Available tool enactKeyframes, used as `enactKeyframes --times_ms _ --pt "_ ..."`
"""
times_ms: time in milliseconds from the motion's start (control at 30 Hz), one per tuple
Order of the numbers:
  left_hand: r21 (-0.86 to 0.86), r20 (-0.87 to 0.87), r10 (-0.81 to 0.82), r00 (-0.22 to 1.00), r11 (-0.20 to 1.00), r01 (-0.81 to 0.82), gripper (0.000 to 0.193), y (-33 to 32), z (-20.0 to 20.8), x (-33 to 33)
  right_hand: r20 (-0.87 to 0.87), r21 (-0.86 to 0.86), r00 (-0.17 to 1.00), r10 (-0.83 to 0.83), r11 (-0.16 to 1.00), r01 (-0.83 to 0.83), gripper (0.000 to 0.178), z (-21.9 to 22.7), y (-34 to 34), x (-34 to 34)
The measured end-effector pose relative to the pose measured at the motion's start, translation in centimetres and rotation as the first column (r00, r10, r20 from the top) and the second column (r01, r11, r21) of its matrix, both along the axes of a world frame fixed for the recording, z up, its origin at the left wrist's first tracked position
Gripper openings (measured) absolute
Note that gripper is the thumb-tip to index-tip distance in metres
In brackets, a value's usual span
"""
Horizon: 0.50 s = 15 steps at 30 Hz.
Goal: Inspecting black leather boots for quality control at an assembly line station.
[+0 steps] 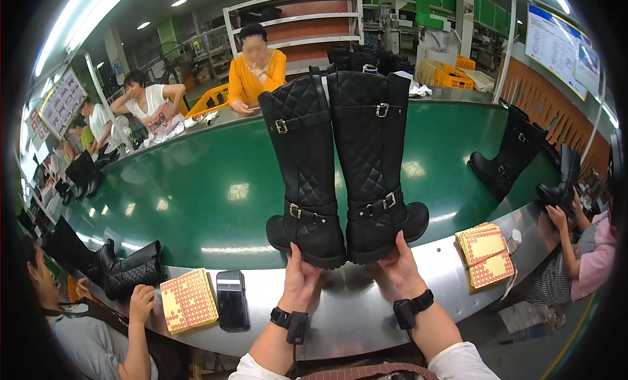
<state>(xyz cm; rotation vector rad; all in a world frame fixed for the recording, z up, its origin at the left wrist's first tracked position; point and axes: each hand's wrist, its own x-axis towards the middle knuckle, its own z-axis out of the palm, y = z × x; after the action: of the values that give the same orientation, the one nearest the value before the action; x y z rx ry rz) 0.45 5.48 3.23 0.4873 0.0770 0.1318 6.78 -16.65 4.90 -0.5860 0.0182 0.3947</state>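
Two tall black quilted boots stand upright side by side before me, each with buckled straps at the top and at the ankle. My left hand (300,279) grips the left boot (306,164) low at its heel and sole, thumb up against the back. Likewise my right hand (401,270) holds the right boot (367,154) by the heel, the other fingers hidden beneath the sole. The toes point outward, to left and right. Both hands are over the metal edge (347,318) of the work table, with a dark device strapped on each wrist.
A green conveyor belt (216,164) runs behind the boots. Bundles of yellow cards with red dots (190,300) (485,255) and a black phone (233,301) lie on the metal edge. More boots (510,151) stand at right. Co-workers sit at both sides and across the belt.
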Motion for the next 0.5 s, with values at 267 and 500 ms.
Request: enactKeyframes --times_ms 267,500 --pt "-0.394 -0.118 -0.312 0.943 0.886 0.244 0.063 -2.3 4.2 -1.4 0.066 0.166 0.913 0.402 0.898 -0.407 0.063 -0.5 -0.1 -0.8" --pt "0.952 0.082 0.108 0.991 0.287 -0.110 0.053 -3.3 8.2 -2.3 0.451 -0.715 0.864 0.224 0.670 0.200 0.096 -0.8 0.7 -0.3"
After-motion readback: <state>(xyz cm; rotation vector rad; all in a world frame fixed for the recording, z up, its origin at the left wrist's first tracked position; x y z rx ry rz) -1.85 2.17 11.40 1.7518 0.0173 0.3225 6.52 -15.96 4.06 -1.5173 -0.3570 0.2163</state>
